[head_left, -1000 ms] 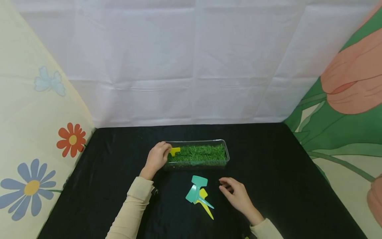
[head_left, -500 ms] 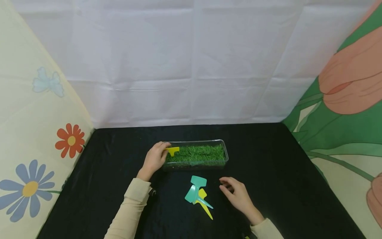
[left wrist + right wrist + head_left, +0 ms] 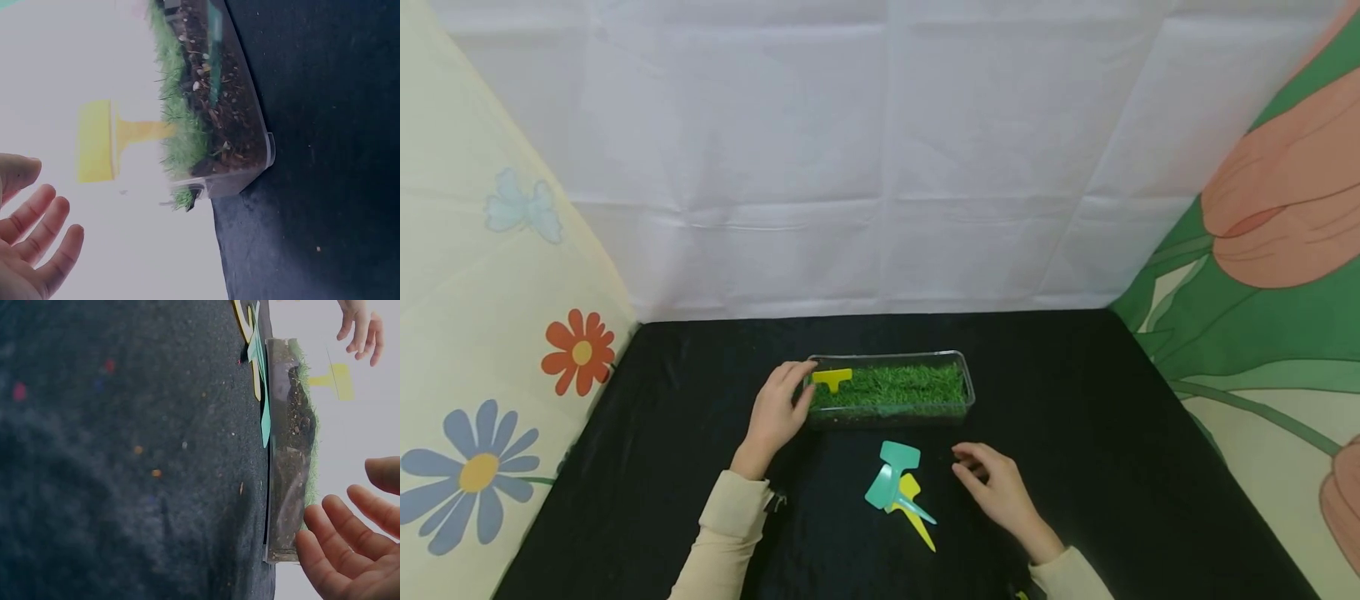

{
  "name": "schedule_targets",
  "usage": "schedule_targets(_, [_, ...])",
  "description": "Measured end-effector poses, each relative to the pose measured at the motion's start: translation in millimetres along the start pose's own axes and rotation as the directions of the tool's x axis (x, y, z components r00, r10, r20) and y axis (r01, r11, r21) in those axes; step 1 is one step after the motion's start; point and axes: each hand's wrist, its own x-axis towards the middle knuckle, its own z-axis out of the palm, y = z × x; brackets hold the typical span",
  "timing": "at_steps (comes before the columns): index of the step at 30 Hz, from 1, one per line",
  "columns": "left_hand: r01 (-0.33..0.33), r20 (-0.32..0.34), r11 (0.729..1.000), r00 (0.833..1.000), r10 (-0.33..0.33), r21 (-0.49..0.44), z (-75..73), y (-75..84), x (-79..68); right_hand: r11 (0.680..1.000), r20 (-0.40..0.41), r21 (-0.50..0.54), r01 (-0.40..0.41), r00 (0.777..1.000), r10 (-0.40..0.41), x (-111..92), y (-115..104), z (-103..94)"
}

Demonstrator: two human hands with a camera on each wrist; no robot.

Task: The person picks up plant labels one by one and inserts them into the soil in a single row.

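A yellow T-shaped plant label [image 3: 832, 380] stands upright in the grass [image 3: 906, 383] at the left end of a clear plastic planter [image 3: 887, 419]. Just left of it is my left hand [image 3: 777, 410], its fingers spread and apart from the label; the left wrist view shows a gap between fingertips [image 3: 59, 206] and label [image 3: 95, 140]. My right hand [image 3: 996, 487] hangs loosely curled over the table, holding nothing. Left of that hand lie two teal plant labels [image 3: 901, 455] overlapping another yellow label [image 3: 919, 530].
Black cloth [image 3: 700, 375] covers the table. Dark soil [image 3: 219, 137] shows through the planter's wall under the grass. A white sheet [image 3: 880, 167] hangs behind, with flower-printed panels [image 3: 482, 333] at both sides.
My left hand has let go of the yellow label and drawn back to the left, leaving the label standing in the grass. The right hand has stayed put.
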Motion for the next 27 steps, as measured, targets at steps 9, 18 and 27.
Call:
schedule_targets(9, [0.077, -0.017, 0.996, 0.997, -0.078, -0.051, -11.4, 7.0, -21.6, 1.000, -0.004, -0.005, 0.013, 1.000, -0.013, 3.1, 0.8, 1.5])
schedule_targets(18, [0.169, -0.027, 0.976, 0.984, -0.174, -0.136, -2.3, 3.2, -50.4, 1.000, 0.014, 0.000, 0.005, 1.000, -0.005, 6.7, -0.7, 2.5])
schedule_targets(27, [0.195, -0.019, 0.972, 0.980, -0.199, -0.128, 2.3, 1.9, -62.6, 1.000, 0.085, -0.002, -0.019, 0.996, 0.019, 13.4, -2.3, 3.9])
